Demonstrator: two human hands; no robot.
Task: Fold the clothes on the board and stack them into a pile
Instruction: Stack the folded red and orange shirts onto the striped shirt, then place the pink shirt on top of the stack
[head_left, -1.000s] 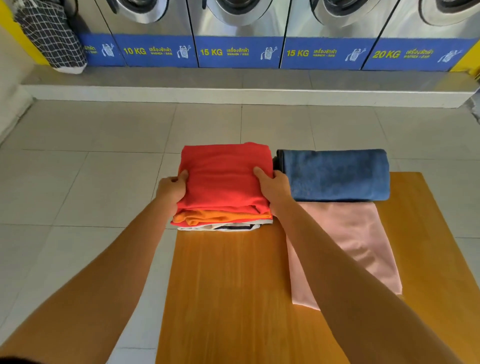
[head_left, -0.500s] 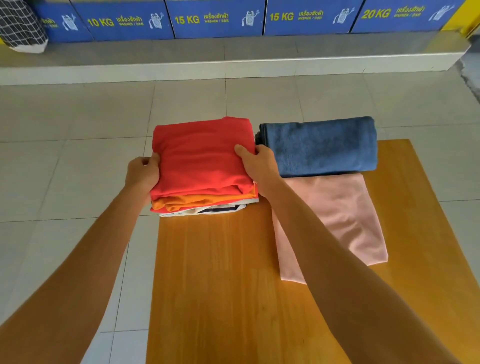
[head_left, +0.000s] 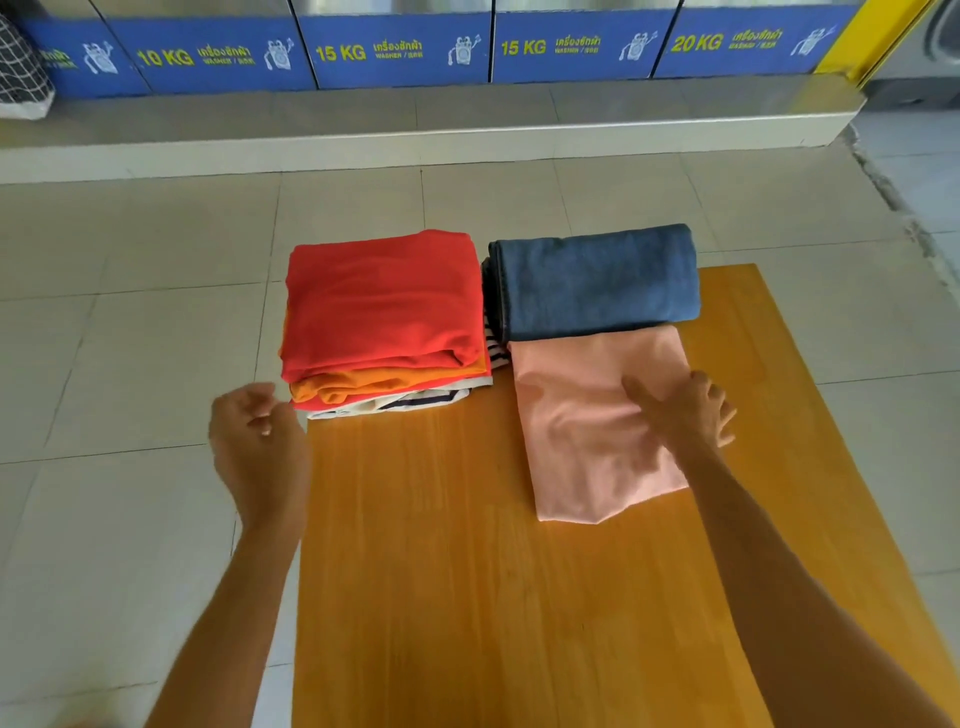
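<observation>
Four folded layers show in the pile (head_left: 384, 332) at 11 o'clock on the board (head_left: 467, 571): red on top, orange, a red edge, then a striped piece mostly hidden underneath. One folded blue garment (head_left: 597, 283) sits at 1 o'clock, touching one pink garment (head_left: 587, 426) just below it. Your right hand (head_left: 685, 410) presses flat on the pink cloth, fingers spread. Your left hand (head_left: 254, 441), blurred, hangs loosely curled and empty beside the board's left edge.

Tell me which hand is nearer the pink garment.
Right. The right hand rests on the pink garment; the left hand hangs off the board's left edge, beside the pile.
</observation>
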